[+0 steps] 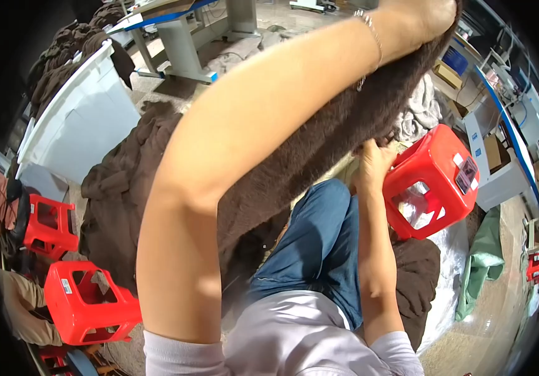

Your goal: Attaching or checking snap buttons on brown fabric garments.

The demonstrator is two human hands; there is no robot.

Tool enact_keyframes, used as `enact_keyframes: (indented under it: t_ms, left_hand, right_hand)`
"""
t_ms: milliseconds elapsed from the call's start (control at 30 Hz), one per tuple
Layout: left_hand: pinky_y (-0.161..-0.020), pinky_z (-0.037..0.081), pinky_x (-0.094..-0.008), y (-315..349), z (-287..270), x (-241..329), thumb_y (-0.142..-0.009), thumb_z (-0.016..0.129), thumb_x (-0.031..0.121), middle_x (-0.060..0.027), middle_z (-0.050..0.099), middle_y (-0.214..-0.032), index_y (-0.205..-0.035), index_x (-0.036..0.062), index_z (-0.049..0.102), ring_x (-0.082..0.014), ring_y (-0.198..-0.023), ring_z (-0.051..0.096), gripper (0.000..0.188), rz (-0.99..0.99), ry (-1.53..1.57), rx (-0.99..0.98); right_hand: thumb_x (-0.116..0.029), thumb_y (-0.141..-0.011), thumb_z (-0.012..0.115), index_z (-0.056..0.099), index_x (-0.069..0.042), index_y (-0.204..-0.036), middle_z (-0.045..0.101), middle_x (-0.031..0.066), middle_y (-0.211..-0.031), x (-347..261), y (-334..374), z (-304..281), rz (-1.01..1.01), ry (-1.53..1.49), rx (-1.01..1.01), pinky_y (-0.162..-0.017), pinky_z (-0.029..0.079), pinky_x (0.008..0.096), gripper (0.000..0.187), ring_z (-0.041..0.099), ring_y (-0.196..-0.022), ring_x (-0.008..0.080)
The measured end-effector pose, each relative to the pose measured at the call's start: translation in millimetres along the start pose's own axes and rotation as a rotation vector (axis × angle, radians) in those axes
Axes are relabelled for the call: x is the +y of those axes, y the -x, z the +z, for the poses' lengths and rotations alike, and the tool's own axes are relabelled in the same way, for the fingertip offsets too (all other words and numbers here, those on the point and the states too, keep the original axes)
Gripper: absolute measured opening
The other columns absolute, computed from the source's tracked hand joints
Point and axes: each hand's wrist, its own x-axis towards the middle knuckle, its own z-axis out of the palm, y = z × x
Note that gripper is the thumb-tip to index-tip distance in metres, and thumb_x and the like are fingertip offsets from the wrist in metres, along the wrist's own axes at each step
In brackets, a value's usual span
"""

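A long piece of dark brown plush fabric [338,131] is stretched across my front, rising to the upper right. My left arm crosses over it, and my left hand [423,19] is closed on its upper end; the fingertips are partly hidden at the picture's edge. My right hand [377,158] is lower down, its fingers closed at the fabric's lower edge beside a red plastic stool [435,182]. A dark phone-like rectangle [467,175] lies on the stool's surface.
Heaped brown fabric [116,182] lies at left, before a white bin [84,116]. Nearby stand red stools [88,307] and a seated person [22,307]. Blue-edged worktables [181,44] are at the back and right. Green cloth [485,263] and clear plastic [448,288] lie at right.
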Motion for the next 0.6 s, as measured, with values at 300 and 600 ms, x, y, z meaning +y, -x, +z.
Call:
enact_keyframes:
  t_ms: [300, 600]
  left_hand:
    - [-0.072, 0.049, -0.0317, 254.1, -44.8, 92.6, -0.076, 0.068, 0.008, -0.0096, 0.065, -0.090, -0.095, 0.0017, 0.053, -0.0155, -0.084, 0.064, 0.025, -0.909, 0.486, -1.012]
    - [-0.102, 0.041, -0.0388, 417.4, -197.0, -6.5, -0.081, 0.073, 0.020, -0.0167, 0.058, -0.125, -0.120, 0.0085, 0.061, -0.0330, -0.122, 0.051, 0.043, -0.902, -0.786, -0.491]
  right_hand:
    - [0.007, -0.080, 0.043, 0.063, 0.000, -0.115, 0.065, 0.0097, -0.115, 36.8, 15.6, -277.0, -0.650, 0.990, -0.026, -0.049, 0.039, 0.0202, 0.042, 0.051, -0.056, 0.0056]
    - [-0.003, -0.092, 0.059, 0.064, 0.002, -0.105, 0.065, 0.0060, -0.099, -3.9, 162.9, -314.7, 0.339, 0.746, 0.464, -0.087, 0.045, 0.0264, 0.014, 0.059, -0.091, 0.0138]
